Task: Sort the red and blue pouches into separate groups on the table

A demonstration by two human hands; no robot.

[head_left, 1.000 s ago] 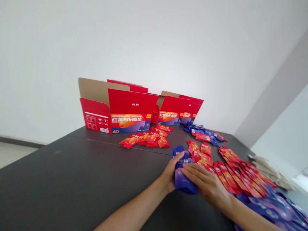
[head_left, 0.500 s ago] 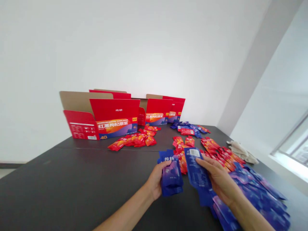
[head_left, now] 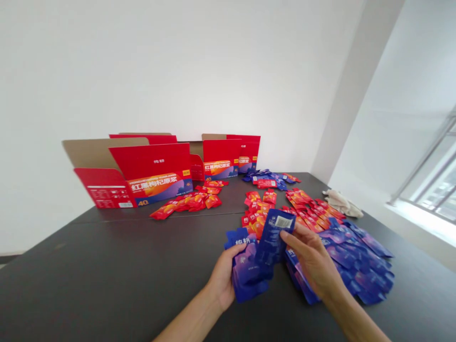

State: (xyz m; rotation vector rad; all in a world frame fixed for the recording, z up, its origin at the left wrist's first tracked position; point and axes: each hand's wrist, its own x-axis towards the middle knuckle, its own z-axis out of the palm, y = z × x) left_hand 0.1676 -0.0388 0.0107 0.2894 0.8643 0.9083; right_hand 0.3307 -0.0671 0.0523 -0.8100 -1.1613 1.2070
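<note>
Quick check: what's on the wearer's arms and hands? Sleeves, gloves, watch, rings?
Nothing visible. Left hand and right hand are bare: no gloves, no rings that can be made out. Both forearms are uncovered to the frame edge, no sleeve, watch or wristband in view.

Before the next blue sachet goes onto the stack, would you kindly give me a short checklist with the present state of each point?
1. Left hand grips the stack of blue sachets: ok.
2. Right hand pinches a single blue sachet: ok.
3. Single sachet faces the same way as the stack: not ok, its barcode back shows.
4. Loose blue sachets lie beside the right hand: ok.
5. Red sachets kept out of the stack: ok.
6. Count in the stack: cannot tell.
</note>
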